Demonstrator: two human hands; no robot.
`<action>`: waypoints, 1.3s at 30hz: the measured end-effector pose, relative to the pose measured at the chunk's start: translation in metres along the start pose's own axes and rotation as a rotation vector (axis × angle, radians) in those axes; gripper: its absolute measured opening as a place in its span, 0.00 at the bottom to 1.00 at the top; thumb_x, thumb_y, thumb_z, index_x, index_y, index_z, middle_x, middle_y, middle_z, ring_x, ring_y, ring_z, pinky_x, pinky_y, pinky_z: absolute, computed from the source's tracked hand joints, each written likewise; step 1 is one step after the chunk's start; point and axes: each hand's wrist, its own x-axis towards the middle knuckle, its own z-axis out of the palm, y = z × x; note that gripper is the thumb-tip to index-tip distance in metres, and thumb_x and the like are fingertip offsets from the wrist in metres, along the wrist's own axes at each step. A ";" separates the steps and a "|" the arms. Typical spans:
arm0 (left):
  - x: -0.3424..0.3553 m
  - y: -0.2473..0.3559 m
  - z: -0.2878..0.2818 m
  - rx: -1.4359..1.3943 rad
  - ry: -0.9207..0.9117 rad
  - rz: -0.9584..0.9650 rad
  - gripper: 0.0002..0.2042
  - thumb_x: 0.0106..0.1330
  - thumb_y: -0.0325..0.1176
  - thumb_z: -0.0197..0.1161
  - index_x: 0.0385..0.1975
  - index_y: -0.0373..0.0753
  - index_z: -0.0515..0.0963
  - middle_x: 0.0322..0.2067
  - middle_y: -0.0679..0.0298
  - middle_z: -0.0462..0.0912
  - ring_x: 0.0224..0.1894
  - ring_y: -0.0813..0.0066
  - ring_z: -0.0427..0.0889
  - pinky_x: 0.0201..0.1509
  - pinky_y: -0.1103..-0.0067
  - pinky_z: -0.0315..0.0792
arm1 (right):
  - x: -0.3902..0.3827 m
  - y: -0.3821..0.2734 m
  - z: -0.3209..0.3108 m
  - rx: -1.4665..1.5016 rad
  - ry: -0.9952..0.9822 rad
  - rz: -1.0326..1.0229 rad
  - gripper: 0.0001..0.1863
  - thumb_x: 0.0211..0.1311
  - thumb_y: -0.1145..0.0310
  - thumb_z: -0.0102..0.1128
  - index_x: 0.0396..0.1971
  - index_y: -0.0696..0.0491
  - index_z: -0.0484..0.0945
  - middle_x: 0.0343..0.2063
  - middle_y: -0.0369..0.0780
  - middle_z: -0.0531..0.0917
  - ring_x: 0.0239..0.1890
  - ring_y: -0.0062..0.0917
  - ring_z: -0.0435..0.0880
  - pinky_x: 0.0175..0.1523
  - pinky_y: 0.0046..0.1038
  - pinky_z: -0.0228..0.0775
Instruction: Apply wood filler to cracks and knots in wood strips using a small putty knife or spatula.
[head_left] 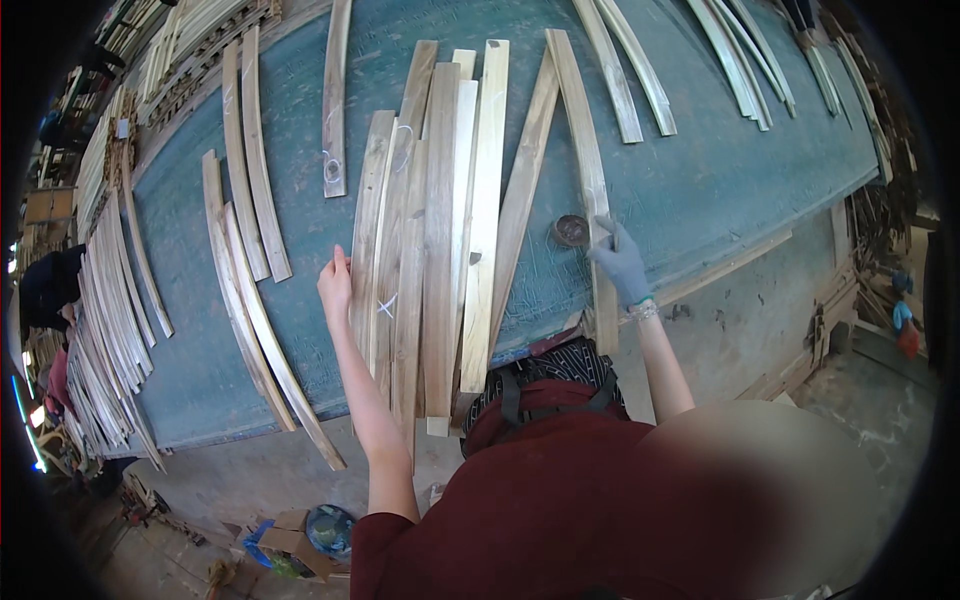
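My bare left hand (337,285) is beside the left edge of a close group of wooden slats (438,230), its fingers loosely bent and apart, with nothing visible in them. White chalk-like marks show on some of these slats. My right hand (622,262), in a grey-blue glove, has its fingers closed at the edge of a single wooden slat (578,130), whose near end overhangs the table edge. Its fingertips partly hide what they grip. Just left of this slat sits a small round dark object (571,231). Another slat (526,180) leans diagonally between it and the group.
More slats lie apart on the blue-green table (700,210), including a pair at left (255,300) overhanging the front edge. Bundles of slats (110,330) line the far left, near another person (50,290). A cardboard box (292,545) stands on the floor below.
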 end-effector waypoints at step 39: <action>-0.209 0.065 0.054 -0.343 -0.205 0.145 0.18 0.53 0.40 0.64 0.34 0.30 0.74 0.30 0.57 0.79 0.32 0.70 0.78 0.37 0.78 0.70 | -0.048 -0.031 0.040 0.002 0.158 -0.309 0.13 0.63 0.68 0.39 0.36 0.53 0.75 0.21 0.35 0.77 0.21 0.17 0.74 0.26 0.20 0.66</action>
